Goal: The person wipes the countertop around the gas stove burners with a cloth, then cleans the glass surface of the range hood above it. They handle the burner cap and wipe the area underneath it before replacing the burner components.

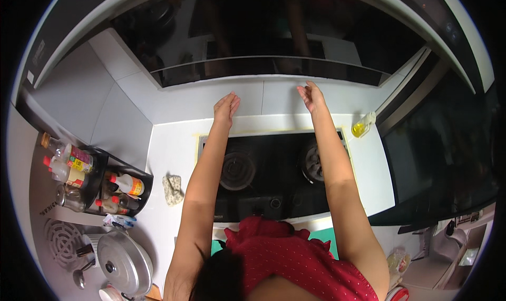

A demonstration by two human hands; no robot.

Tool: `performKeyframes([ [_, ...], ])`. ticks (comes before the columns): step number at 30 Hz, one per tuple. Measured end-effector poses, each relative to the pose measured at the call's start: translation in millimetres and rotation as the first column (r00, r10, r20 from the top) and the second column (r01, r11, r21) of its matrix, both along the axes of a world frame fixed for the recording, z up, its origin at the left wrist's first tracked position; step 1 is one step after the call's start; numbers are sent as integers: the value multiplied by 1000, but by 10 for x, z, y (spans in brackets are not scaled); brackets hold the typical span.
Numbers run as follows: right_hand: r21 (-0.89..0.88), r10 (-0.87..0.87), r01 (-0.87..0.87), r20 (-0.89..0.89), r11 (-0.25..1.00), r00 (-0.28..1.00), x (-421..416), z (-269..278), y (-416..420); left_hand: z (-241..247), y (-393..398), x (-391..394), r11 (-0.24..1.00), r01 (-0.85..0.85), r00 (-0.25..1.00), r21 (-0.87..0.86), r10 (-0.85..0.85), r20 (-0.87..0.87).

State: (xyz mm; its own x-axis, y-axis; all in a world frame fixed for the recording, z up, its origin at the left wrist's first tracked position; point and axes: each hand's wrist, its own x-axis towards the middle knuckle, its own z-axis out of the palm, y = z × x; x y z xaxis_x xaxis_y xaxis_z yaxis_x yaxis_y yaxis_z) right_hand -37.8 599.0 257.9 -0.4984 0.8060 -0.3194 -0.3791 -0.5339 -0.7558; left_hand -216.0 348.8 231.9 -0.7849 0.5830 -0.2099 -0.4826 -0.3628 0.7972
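Note:
Both my arms stretch forward over a black two-burner gas cooktop [272, 174] set in a white countertop [379, 182]. My left hand [227, 108] is raised near the tiled wall, above the cooktop's far left part. It holds nothing; its palm faces inward and its fingers are extended close together. My right hand [311, 97] is also raised by the wall, palm inward, with loosely curled fingers and nothing in it. Below my left forearm lies the left burner [237, 170]. My right forearm partly covers the right burner [312, 164].
A dark glass range hood [253, 67] slants above my hands. At left stand a cloth [172, 190], a black rack [147, 182] of sauce bottles and a lidded metal pot [124, 261]. An oil bottle [363, 125] stands at the right rear, near a dark glossy panel [435, 154].

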Motion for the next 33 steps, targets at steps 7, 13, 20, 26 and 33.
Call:
performKeyframes([
  [7, 34, 74, -70, -155, 997, 985, 191, 0, 453, 143, 466, -312, 969, -228, 971, 94, 220, 91],
  [13, 39, -32, 38, -149, 999, 988, 156, -98, 560, 215, 468, -343, 966, -245, 966, 85, 236, 105],
  [20, 37, -31, 38, -155, 999, 987, 199, -30, 424, 257, 382, -295, 968, -249, 964, 38, 244, 104],
  [26, 46, -31, 37, -124, 998, 992, 285, -43, 390, 218, 310, -221, 972, -221, 974, 85, 216, 72],
  [33, 68, -13, 21, -122, 997, 993, 417, -54, 255, 206, 220, -169, 974, -206, 978, 92, 201, 61],
])
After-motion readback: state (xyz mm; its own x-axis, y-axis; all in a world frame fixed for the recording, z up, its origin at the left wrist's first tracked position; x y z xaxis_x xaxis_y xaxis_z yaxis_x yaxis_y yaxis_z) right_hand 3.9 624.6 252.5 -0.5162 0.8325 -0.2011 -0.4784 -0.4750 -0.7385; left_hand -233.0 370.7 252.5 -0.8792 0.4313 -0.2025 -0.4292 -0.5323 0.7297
